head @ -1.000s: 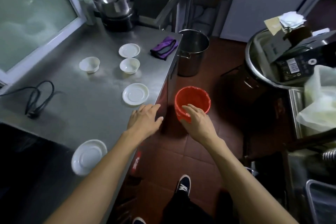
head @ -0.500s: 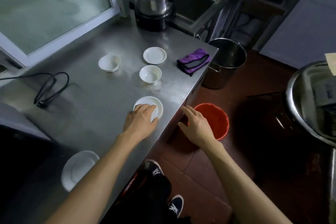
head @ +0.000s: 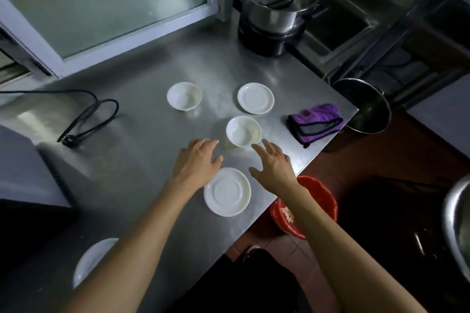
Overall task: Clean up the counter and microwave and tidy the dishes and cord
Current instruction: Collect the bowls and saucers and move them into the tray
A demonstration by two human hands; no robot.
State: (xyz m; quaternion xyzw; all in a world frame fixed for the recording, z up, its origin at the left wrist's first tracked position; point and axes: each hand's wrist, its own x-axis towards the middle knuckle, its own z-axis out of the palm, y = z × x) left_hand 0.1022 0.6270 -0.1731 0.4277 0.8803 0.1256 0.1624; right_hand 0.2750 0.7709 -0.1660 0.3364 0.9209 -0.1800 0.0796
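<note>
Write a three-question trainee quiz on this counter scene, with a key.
1. True or false: the left hand holds a dish.
2. How many white bowls stand on the steel counter?
3. The purple cloth lies: A) beside the black cord B) near the counter's right edge C) inside the red bucket

Key: 1 false, both hands are open, the right hand too. 2 two: the far bowl and the near bowl. 3 B.
</note>
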